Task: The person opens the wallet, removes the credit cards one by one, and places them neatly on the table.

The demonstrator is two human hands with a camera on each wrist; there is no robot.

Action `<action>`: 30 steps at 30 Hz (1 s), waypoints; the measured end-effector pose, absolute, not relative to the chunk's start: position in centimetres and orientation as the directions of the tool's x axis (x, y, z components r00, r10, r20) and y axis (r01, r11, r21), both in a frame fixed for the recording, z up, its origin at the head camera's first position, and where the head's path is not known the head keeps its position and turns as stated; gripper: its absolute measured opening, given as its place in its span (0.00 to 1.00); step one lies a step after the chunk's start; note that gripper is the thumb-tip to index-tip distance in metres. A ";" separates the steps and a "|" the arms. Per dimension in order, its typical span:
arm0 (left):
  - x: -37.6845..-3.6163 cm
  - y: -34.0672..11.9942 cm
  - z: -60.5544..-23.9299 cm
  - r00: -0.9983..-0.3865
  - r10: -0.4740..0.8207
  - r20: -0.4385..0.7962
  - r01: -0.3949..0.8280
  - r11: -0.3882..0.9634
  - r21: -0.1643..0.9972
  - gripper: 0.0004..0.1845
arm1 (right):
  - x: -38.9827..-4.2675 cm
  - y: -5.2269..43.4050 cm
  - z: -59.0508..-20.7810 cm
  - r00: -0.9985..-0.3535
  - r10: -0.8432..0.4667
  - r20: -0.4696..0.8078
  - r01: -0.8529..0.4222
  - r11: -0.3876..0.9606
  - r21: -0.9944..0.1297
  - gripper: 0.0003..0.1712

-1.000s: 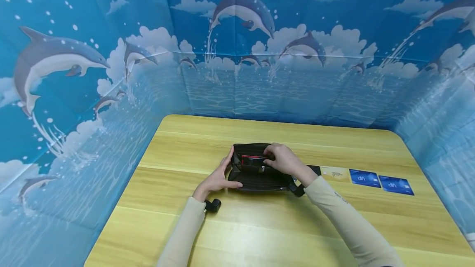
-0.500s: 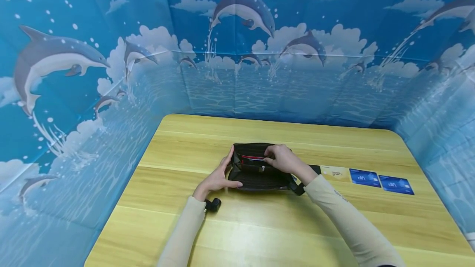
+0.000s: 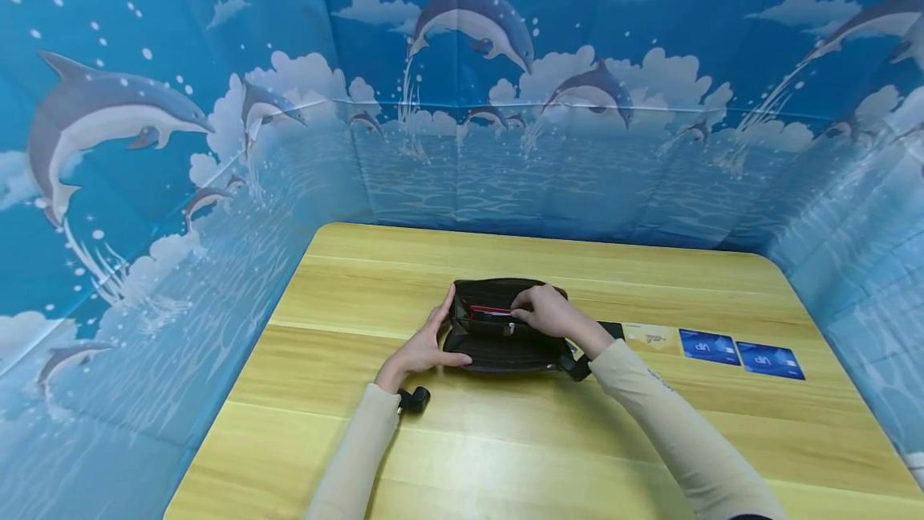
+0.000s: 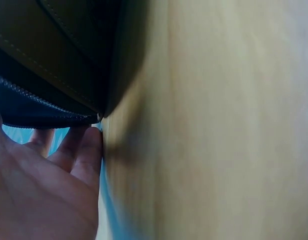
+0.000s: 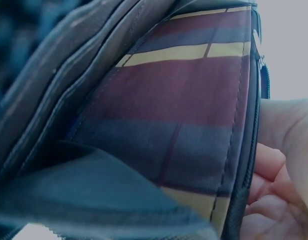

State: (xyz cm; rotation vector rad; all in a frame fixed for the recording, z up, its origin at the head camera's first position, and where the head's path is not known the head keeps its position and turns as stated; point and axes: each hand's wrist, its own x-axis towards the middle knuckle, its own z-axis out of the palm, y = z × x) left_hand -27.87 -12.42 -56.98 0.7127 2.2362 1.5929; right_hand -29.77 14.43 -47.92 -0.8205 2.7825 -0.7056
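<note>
A dark zip-around wallet (image 3: 498, 353) lies spread on the table, its compartments facing up. My left hand (image 3: 424, 347) holds its left end, thumb at the front edge and fingers along the side; in the left wrist view these fingers (image 4: 86, 157) sit behind the zipped edge. Inside the wallet, my right hand (image 3: 552, 313) has thumb and forefinger together at the right end of a thin card (image 3: 495, 312), which shows a red edge above a pale one. The right wrist view shows the striped divider (image 5: 164, 95), with curled fingers (image 5: 271, 192) partly hidden beyond it.
Right of the wallet, a black card (image 3: 612, 330), a yellow card (image 3: 653, 339) and two blue cards (image 3: 710, 347) lie in a row on the wooden table (image 3: 469, 456). A dolphin-print curtain (image 3: 462, 167) rises behind the table and along both sides.
My right fingers have shifted slightly left and lower within the wallet. Less of the dark card face shows in the pocket, leaving a thin red and pale edge. My left hand stays put.
</note>
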 end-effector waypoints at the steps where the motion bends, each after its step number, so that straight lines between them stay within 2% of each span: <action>1: -27.9 -12.4 -57.0 -0.830 0.557 0.041 0.219 0.258 0.941 0.63 | -29.8 14.5 -48.0 -0.838 -0.546 -0.010 -0.474 0.737 -0.482 0.08; 10: -27.2 -12.5 -55.8 -0.817 0.577 0.015 0.204 0.264 0.943 0.62 | -29.7 14.6 -48.4 -0.852 -0.523 -0.005 -0.423 0.693 -0.583 0.02; 13: -27.3 -12.5 -55.8 -0.820 0.573 0.010 0.202 0.272 0.941 0.62 | -29.8 14.2 -48.4 -0.872 -0.490 -0.006 -0.393 0.706 -0.589 0.06; 20: -27.6 -12.4 -56.9 -0.834 0.550 0.037 0.203 0.245 0.948 0.63 | -29.9 12.8 -49.1 -0.950 -0.313 -0.002 -0.262 0.799 -0.542 0.19; 30: -27.2 -12.4 -57.3 -0.817 0.572 0.074 0.265 0.258 0.929 0.66 | -29.6 12.5 -49.5 -0.969 -0.245 0.020 -0.215 0.806 -0.552 0.20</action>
